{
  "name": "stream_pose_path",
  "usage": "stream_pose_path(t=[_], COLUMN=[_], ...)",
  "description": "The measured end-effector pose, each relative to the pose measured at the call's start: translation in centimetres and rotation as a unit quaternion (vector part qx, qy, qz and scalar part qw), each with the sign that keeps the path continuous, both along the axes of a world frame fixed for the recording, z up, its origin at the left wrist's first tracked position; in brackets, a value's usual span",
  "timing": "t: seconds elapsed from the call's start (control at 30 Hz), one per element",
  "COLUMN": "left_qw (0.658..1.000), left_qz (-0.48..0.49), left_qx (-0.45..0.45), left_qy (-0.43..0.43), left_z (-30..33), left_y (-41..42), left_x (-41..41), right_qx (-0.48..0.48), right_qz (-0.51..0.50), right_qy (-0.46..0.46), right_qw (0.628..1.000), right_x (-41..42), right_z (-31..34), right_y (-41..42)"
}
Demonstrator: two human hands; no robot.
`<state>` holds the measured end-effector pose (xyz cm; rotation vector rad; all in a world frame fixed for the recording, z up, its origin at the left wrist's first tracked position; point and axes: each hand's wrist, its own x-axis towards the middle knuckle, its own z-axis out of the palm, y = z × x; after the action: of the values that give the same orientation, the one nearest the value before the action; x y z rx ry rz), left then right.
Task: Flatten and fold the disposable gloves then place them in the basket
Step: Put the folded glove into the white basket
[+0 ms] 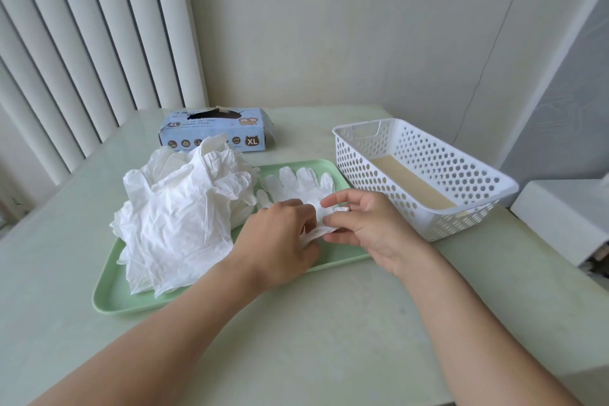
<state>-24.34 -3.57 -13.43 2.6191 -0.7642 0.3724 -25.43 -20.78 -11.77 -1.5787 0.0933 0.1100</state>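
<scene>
Landmark: green tray (pixel 112 298). One white glove (pixel 298 183) lies flat on the tray's far right part, fingers spread and pointing away, cuff end lifted and crumpled. Left hand (pixel 280 241) and right hand (pixel 365 224) meet at the cuff, both pinching it (thin, wrinkled, slightly translucent material). Pile of loose gloves (pixel 178 221) covers the tray's left half, rumpled. White perforated basket (pixel 428 175) sits just right of the tray. Glove box (pixel 214 133), marked XL, stands beyond the tray.
</scene>
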Motion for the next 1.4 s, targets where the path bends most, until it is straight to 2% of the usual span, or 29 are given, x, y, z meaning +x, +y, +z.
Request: stream_pose_path(t=[0.1,0.17,0.27,0.33,0.43,0.57,0.73,0.9,1.0,1.13,1.27,1.4], left_qw=[0.992,0.978,0.952,0.933,0.907,0.874,0.846,0.836,0.835,0.835,0.849,0.848], left_qz=[-0.038,-0.074,-0.095,-0.111,-0.132,-0.127,-0.131,-0.102,-0.121,-0.137,-0.114,-0.09], left_qx=[-0.106,-0.189,-0.29,-0.329,-0.365,-0.398,-0.399,-0.434,-0.449,-0.457,-0.441,-0.434], left_qy=[-0.048,-0.038,0.025,0.093,0.165,0.25,0.327,0.318,0.295,0.274,0.267,0.29], left_z=[1.1,2.6,6.4,9.3,13.7,18.1,20.3,22.0,22.2,22.2,22.5,23.0], left_y=[0.9,1.2,0.3,-0.5,-1.9,-4.0,-5.6,-7.3,-8.1,-9.3,-11.0,-12.6], left_x=[0.3,0.1,-0.6,-0.7,-0.7,-0.8,-0.6,-0.9,-0.9,-0.4,1.7,5.4], right_qx=[0.067,0.08,-0.08,-0.179,-0.198,-0.058,-0.017,0.018,0.041,0.032,-0.043,-0.097], right_qz=[0.009,0.062,0.091,0.012,-0.056,0.063,0.042,0.022,0.009,-0.002,-0.003,-0.006], right_qy=[-0.019,-0.06,-0.175,-0.249,-0.302,-0.246,-0.204,-0.193,-0.188,-0.195,-0.189,-0.164], right_qw=[0.998,0.993,0.977,0.952,0.931,0.965,0.978,0.981,0.981,0.98,0.981,0.982], right_x=[-0.5,-1.2,-1.8,-1.6,-1.9,-3.7,-4.2,-4.6,-4.6,-3.8,-1.7,2.7], right_z=[0.6,1.5,4.6,7.1,11.0,15.8,18.8,20.6,21.0,21.7,23.0,23.9], right_y=[0.0,-0.3,-1.0,-1.6,-3.2,-6.0,-8.4,-9.9,-10.7,-12.6,-14.6,-16.3])
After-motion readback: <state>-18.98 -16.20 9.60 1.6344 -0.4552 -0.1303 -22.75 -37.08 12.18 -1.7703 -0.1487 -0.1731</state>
